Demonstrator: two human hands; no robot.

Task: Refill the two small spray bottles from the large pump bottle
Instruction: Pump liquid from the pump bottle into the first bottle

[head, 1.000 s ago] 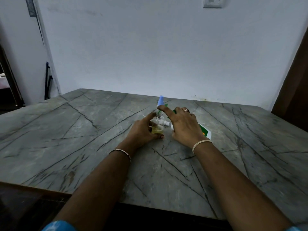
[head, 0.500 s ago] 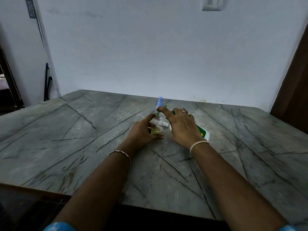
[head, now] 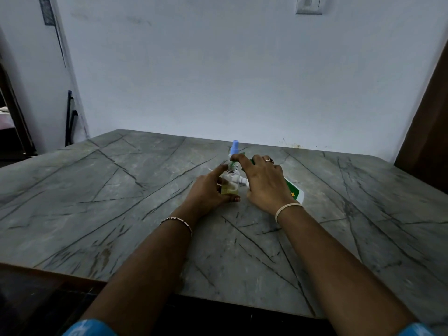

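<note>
Left hand [head: 208, 192] wraps the small clear plastic bottle [head: 229, 184] from its left side, thumb along the base, and keeps it upright on the grey veined stone table [head: 121, 202]. The bottle sits mid-table and is roughly a third full of yellowish liquid, with its neck uncapped. Right hand [head: 264, 183] lies palm-down over the large green-and-white plastic pump bottle [head: 294, 193], fingers curled round its upper part. Only the white base end and a strip of green label show past the wrist, and the bottle looks tilted towards the small one. The index finger [head: 238, 158] reaches forward onto the green spout [head: 233, 164], which sits at the small bottle's mouth. I cannot tell whether the spout is actually inside the neck. A white spray head [head: 242, 182] lies on the table just beside the clear bottle, between the two hands. The second small bottle [head: 235, 146], with a pale blue spray cap, stands just behind. Judged step: filling the first bottle. The neck is narrow, so a spout slightly off-centre would send liquid down the outside and onto the left fingers. A hard press could tip the light bottle if the left grip slackens. Overfilling looks unlikely for now. The right wrist could knock the loose spray head away.
</note>
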